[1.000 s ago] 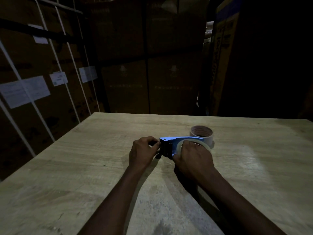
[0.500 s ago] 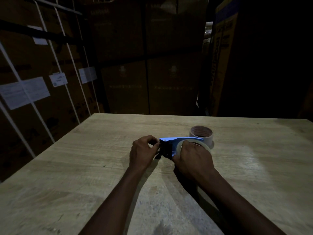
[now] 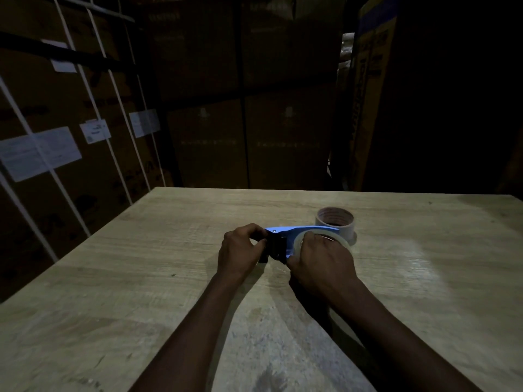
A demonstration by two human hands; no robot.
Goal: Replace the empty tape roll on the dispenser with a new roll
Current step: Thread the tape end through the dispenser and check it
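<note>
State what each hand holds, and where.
Left hand pinches the dispenser's black front end. Right hand grips the tape roll mounted on it, at its near rim.

Counter (image 3: 141, 278): pale wood-grain top, dimly lit, with a brighter sheen right of centre. On it: one empty tape core (image 3: 335, 223), standing on end near the far right-centre; one blue tape dispenser (image 3: 285, 236), just in front of the core, carrying a pale tape roll (image 3: 297, 244). Whether the dispenser's base touches the surface cannot be told.
</note>
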